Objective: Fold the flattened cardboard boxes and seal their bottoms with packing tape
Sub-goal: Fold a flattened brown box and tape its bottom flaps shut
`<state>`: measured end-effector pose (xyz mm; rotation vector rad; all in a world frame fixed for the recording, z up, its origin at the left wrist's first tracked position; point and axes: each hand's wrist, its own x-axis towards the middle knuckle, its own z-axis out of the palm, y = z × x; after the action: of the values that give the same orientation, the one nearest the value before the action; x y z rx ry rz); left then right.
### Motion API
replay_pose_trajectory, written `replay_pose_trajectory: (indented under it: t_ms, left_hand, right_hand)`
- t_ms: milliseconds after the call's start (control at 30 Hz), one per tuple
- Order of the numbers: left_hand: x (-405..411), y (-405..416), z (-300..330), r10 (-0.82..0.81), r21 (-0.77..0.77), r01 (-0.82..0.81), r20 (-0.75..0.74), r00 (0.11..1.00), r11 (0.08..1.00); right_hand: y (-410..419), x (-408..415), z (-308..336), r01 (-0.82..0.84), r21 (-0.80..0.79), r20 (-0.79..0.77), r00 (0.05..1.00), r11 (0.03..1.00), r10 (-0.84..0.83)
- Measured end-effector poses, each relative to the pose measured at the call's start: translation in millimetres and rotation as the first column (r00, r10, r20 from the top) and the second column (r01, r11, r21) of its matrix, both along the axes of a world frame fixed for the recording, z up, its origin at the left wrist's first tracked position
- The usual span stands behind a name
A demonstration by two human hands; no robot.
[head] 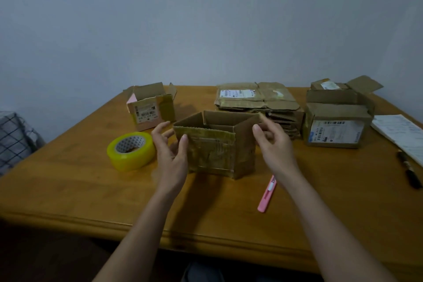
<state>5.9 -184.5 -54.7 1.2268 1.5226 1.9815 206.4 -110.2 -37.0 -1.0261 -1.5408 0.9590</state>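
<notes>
At centre frame the left hand [170, 144] and right hand [271, 138], fingers loosely spread, steady the upright, opened box [217, 144], apparently mid-forming; next probably sealing with the tape roll [131, 150] at left, flattened stack [258, 101] waiting beyond.

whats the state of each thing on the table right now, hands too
centre box: upright, top flaps open
left hand: fingers relaxed at the centre box's left corner
right hand: fingers curled at its right flap; grip unclear
tape roll: lying flat, untouched
pink cutter: lying flat; blade not visible
flattened boxes: stacked, still flat
left box: upright, flaps open
right box: upright, flaps open
</notes>
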Motion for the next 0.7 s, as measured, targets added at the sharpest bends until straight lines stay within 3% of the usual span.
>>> replay_pose_trajectory:
  t_ms: [67,133,233,333,533,700]
  left_hand:
    - [0.6,-0.6,-1.2,0.009,-0.003,-0.01,-0.042,0.999,1.0]
    - [1.6,-2.3,-1.5,-0.021,-0.007,0.021,-0.089,0.996,1.0]
    - [-1.5,-1.1,-3.9,-0.037,-0.021,0.034,-0.18,0.983,0.999]
    - [-0.7,-2.8,-0.7,-0.041,-0.046,0.034,-0.172,0.984,0.998]
    - [0.6,-4.2,3.6,0.023,-0.051,-0.032,-0.169,0.985,0.998]
    - [-4.2,-3.0,8.9,-0.041,-0.146,0.027,-0.093,0.995,0.989]
  right_hand:
    - [-6.7,-2.3,-1.5,-0.084,0.014,-0.102,0.991,0.996,0.085]
    - [-11.0,-4.1,-3.8,-0.168,0.04,-0.104,0.98,0.985,0.171]
    - [-15.3,-6.8,-6.8,-0.268,0.056,0.095,0.96,0.962,0.262]
    - [-17.6,-10.4,-7.6,-0.284,0.04,0.226,0.937,0.958,0.268]
    - [-14.0,-18.1,-7.8,-0.194,0.006,0.078,0.978,0.981,0.193]
    - [-8.7,-18.4,-1.2,-0.222,-0.09,0.074,0.971,0.971,0.229]
